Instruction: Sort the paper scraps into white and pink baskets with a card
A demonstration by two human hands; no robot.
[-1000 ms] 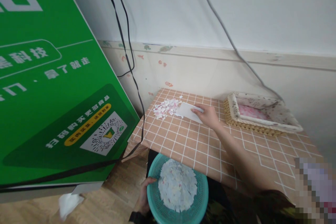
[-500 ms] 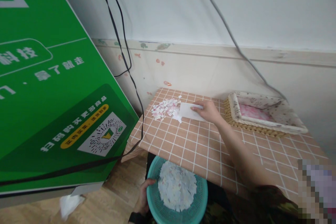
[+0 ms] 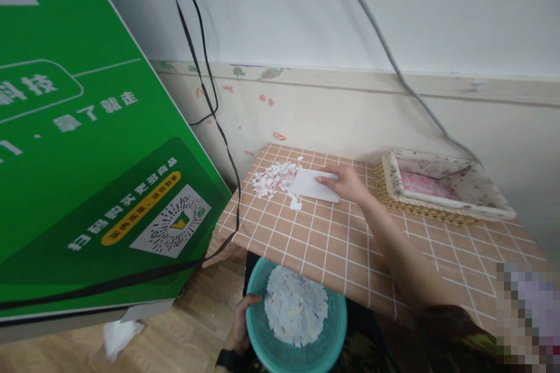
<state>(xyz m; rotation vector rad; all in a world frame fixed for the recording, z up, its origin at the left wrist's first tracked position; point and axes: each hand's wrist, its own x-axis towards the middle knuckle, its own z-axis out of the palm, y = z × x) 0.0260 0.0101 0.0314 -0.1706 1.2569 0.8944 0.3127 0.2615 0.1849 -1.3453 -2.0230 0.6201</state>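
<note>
Pinching wht card in R hand, up against paper scraps on worktop; gripping teal basket of pale bits at rim w/ curled L hand.

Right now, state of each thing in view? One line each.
teal basket, holding pale scraps
left hand, gripping teal basket
white card, edge at paper bits
right hand, holding white card
paper bits, loosely piled on tablecloth
wicker basket, lined, pink contents inside
black cord, hanging slack
white floor item, crumpled, unclear
</note>
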